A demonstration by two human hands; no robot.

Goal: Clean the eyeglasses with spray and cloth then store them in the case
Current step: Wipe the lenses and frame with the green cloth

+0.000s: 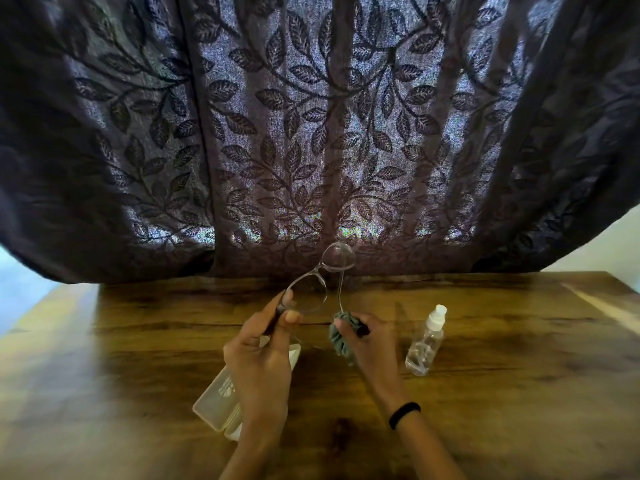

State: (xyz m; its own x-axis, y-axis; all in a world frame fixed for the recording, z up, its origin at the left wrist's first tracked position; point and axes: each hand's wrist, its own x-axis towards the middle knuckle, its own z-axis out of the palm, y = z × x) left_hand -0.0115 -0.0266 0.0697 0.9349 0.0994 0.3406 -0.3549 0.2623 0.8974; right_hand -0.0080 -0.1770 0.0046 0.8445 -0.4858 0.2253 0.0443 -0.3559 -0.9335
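Clear-framed eyeglasses [320, 277] are held up above the wooden table [138, 358], tilted with one lens high. My left hand [263, 355] pinches the frame at the lower lens's outer corner. My right hand [370, 344] grips a bunched grey-green cloth [341, 341] wrapped around the end of one thin temple arm. A small clear spray bottle [425, 342] with a white cap stands upright to the right of my right hand. A pale glasses case [218, 400] lies on the table, partly hidden under my left hand and wrist.
A dark curtain [311, 133] with a leaf pattern hangs behind the table's far edge. A black band [404, 414] is on my right wrist. The table's left edge runs diagonally at the left.
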